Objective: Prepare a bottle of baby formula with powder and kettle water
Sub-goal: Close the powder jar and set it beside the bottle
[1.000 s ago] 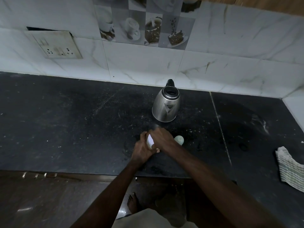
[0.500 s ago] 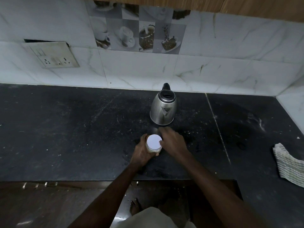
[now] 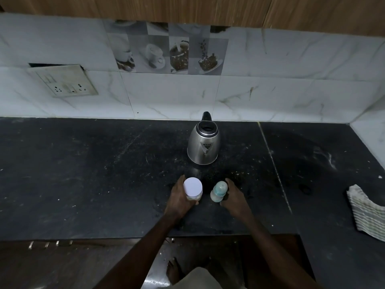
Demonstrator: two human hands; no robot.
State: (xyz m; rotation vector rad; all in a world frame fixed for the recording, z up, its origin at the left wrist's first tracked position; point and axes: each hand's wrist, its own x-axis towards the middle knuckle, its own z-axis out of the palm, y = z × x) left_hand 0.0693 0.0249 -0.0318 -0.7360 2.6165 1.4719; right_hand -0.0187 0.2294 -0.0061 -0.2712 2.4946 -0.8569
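Note:
A small powder jar with a white lid stands on the black counter, and my left hand is wrapped around its left side. Just to its right stands a baby bottle with a pale teal cap. My right hand grips the bottle from the right. A steel kettle with a black lid and handle stands behind both, near the wall, its spout facing me.
A striped cloth lies at the counter's right edge. A switch and socket plate hangs on the tiled wall at the left. The counter's front edge runs just below my wrists, with the floor and my foot beneath.
My right hand has left the jar's lid and moved right onto the baby bottle. The jar stays upright in my left hand. The view has tilted up.

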